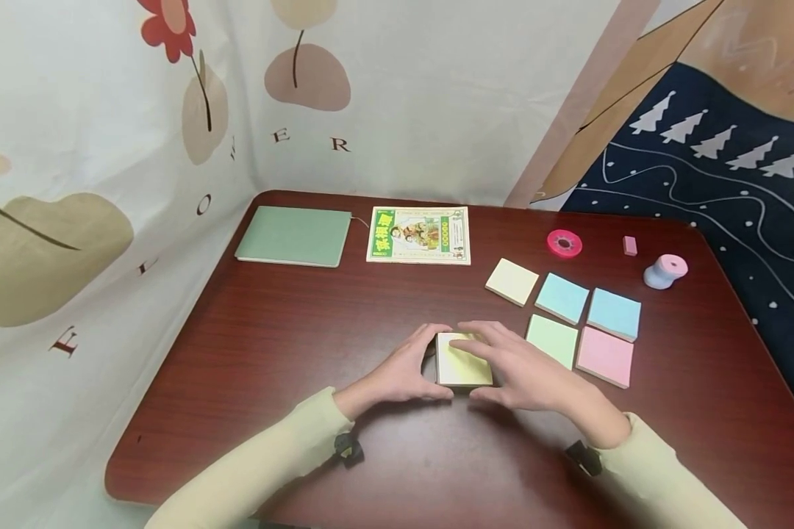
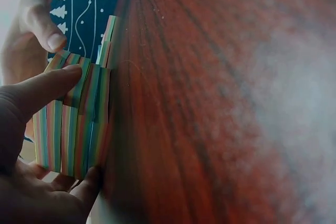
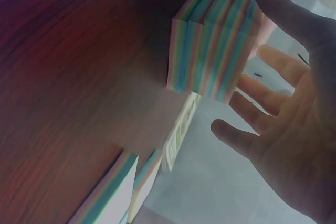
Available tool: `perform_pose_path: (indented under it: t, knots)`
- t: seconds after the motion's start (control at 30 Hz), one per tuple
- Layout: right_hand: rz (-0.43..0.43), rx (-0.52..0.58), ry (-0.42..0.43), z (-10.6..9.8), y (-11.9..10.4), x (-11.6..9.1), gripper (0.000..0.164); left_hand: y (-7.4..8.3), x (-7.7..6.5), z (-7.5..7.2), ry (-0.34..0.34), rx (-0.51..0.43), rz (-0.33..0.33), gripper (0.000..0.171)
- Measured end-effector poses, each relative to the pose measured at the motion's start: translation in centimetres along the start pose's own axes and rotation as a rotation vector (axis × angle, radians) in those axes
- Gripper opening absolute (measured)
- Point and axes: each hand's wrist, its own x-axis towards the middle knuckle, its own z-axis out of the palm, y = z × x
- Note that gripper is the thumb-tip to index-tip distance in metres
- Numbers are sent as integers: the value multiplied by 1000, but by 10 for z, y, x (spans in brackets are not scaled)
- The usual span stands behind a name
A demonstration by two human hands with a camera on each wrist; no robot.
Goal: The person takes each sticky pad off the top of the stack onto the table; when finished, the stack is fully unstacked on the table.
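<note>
A stack of sticky note pads (image 1: 459, 372) stands near the middle of the table, pale yellow on top. Striped multicolour edges of the stack (image 2: 73, 129) show in the left wrist view. My left hand (image 1: 406, 369) grips its left side, thumb on the near face and fingers on the far one. On the other side my right hand (image 1: 529, 371) has its fingers spread loosely beside and over the stack. In the right wrist view that hand (image 3: 294, 114) has fairly straight fingers, with the thumb close to the stack's near edge.
Right of the stack lie separate pads: cream (image 1: 512, 282), blue (image 1: 562, 297), another blue (image 1: 614, 314), green (image 1: 552, 339) and pink (image 1: 605, 356). Behind are a pink ring-shaped item (image 1: 564, 243), a pink block (image 1: 629, 245), a pink-and-blue spool-shaped item (image 1: 664, 271), a booklet (image 1: 419, 234) and a green notebook (image 1: 295, 235).
</note>
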Motion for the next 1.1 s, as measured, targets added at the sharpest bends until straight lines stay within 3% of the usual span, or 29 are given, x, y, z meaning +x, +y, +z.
perform_pose_path:
  t: [0.37,0.6,0.77,0.9,1.1]
  knots:
    - [25,22,-29,2,3,10,61,3,2,0,5,80,-24,91]
    - [72,60,17,-18,9,10,61,3,3,0,12,77,-3,89]
    - [191,70,102,-35,24,18,62,1,4,-1,24,67,2,86]
    - [264,69,88,-33,41,31,62,2,3,-1,27,56,0,85]
    - [241,24,40,-20,62,54,57,3,3,0,22,52,-13,85]
